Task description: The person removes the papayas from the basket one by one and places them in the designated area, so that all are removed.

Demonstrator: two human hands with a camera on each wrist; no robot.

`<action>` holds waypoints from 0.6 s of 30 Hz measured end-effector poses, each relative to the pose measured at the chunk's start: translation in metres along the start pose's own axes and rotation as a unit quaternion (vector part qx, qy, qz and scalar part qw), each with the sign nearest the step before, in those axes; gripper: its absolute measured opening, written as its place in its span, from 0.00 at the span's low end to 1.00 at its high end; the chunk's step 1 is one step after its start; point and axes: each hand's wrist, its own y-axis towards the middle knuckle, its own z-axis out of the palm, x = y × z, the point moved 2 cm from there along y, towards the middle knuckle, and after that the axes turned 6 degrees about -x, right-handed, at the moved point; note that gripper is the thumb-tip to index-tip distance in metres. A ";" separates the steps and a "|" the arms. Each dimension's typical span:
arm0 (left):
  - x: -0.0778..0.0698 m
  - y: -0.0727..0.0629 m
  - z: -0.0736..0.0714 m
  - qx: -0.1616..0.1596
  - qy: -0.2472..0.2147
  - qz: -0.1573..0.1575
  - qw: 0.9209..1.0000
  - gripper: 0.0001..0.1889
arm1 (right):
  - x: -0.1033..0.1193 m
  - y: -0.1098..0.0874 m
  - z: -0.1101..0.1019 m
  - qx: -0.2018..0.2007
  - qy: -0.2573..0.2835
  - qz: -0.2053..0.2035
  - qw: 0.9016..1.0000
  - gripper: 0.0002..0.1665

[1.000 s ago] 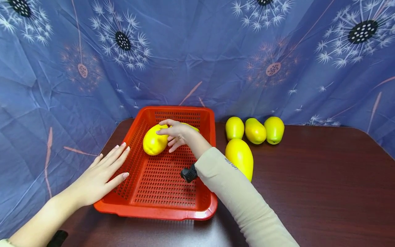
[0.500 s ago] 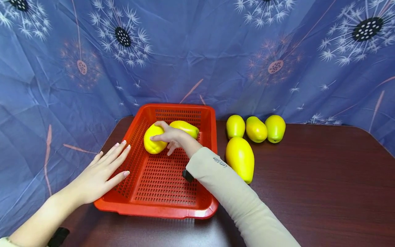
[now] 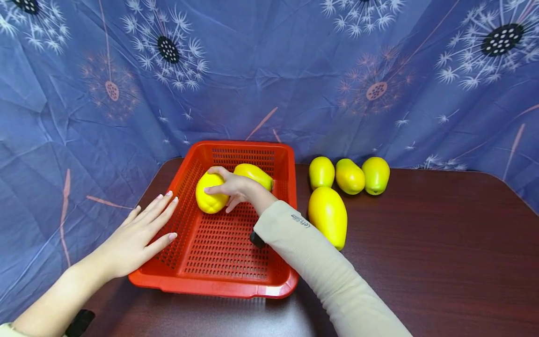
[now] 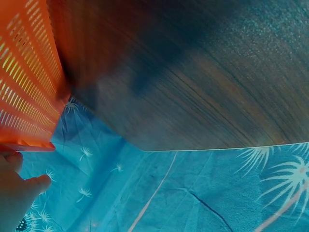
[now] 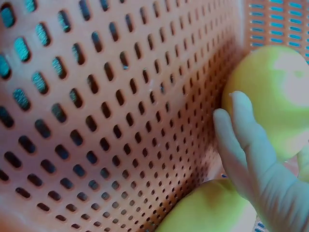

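My right hand (image 3: 241, 188) reaches into the red perforated basket (image 3: 212, 289) and holds a yellow mango (image 3: 208, 200) by its right side, thumb and fingers spread around it. The right wrist view shows fingers (image 5: 241, 130) against this mango's skin. A second, yellow-green mango (image 3: 254, 174) lies just behind and right of that hand, on the basket floor; its lower part (image 5: 207, 208) shows in the right wrist view. With fingers straight, my left hand (image 3: 139, 243) rests on the basket's left rim.
On the dark wooden table (image 3: 429, 243), right of the basket, stand a large yellow fruit (image 3: 327, 216) and three smaller ones, the leftmost a yellow-green mango (image 3: 321, 173). A blue dandelion-print cloth (image 3: 269, 70) hangs behind.
My right hand has moved slightly left and down onto the left mango. That mango has turned a little, and the one behind has shifted slightly right. The left hand has stayed put.
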 end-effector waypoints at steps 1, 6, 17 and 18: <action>0.000 0.000 0.000 0.000 0.001 0.001 1.000 0.35 | 0.000 0.000 0.000 0.005 -0.004 -0.001 1.000 0.34; 0.000 -0.001 0.000 0.000 0.003 0.002 1.000 0.35 | -0.001 -0.003 -0.001 0.031 -0.023 -0.006 0.999 0.34; 0.001 -0.002 0.002 0.000 0.006 0.002 1.000 0.35 | 0.000 -0.004 0.003 0.056 -0.041 -0.003 0.998 0.42; 0.001 -0.002 0.002 -0.001 0.006 0.002 1.000 0.35 | 0.000 -0.005 0.003 0.053 -0.042 -0.005 0.998 0.42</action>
